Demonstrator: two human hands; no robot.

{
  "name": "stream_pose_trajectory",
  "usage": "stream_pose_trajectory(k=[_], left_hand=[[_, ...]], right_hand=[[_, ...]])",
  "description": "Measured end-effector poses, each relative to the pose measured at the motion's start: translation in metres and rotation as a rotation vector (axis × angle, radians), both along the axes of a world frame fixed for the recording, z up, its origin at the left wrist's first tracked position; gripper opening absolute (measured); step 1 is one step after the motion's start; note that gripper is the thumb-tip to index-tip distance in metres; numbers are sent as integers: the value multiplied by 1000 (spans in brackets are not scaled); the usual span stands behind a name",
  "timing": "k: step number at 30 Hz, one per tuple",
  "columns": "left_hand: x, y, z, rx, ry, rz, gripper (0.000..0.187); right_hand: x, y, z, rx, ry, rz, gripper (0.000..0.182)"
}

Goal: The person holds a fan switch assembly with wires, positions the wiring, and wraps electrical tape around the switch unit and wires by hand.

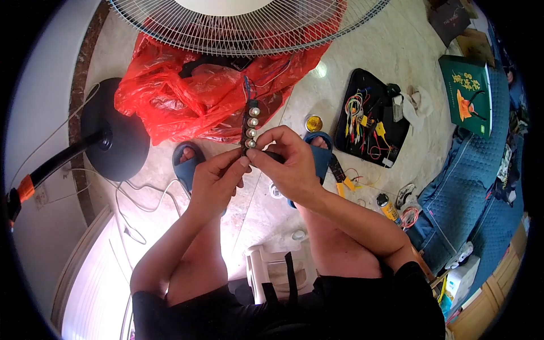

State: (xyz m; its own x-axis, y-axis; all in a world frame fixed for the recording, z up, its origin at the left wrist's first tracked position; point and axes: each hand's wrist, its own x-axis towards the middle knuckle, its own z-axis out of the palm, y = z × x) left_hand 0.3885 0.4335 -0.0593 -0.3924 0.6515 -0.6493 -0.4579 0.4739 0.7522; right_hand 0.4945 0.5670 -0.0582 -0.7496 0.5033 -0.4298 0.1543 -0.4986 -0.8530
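Item, centre of the frame: narrow dark switch strip with four round silvery push-buttons (pixel 251 126), held upright, thin wires running from its top end toward the upper frame. Left hand (pixel 218 178): thumb and fingers pinched together on the strip's lower end. Right hand (pixel 286 161): fingers closed on the same lower end and on a small dark object, which cannot be identified. Behind, upper centre: crumpled red plastic bag (pixel 192 93) on pale floor; white wire fan grille (pixel 243 25) along the top edge. Left: black round fan base (pixel 116 130). Right of centre: black tray of coloured clip leads (pixel 371 119); small yellow round tin (pixel 313 123) beside it. Upper right: green book (pixel 467 96). Below the hands: blue slippers (pixel 187 161) on the person's feet.
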Motion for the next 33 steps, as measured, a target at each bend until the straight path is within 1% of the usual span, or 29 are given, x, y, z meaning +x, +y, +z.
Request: stream_pose_trajectory(k=[6, 15, 24, 27, 30, 33], left_hand=[[-1, 1, 0, -5, -22, 13, 35], [0, 1, 0, 7, -45, 29, 35], [0, 2, 4, -7, 6, 0, 36], [2, 1, 1, 17, 42, 37, 32], [-2, -2, 1, -41, -64, 89, 30], [-5, 4, 6, -118, -31, 64, 35]], right_hand=[[2, -1, -6, 37, 42, -38, 16], [1, -1, -6, 13, 25, -50, 16], [2, -6, -13, 27, 33, -33, 15], [0, -4, -9, 64, 4, -15, 15], [-2, -3, -3, -18, 51, -25, 14], [-2, -4, -6, -20, 60, -18, 15]])
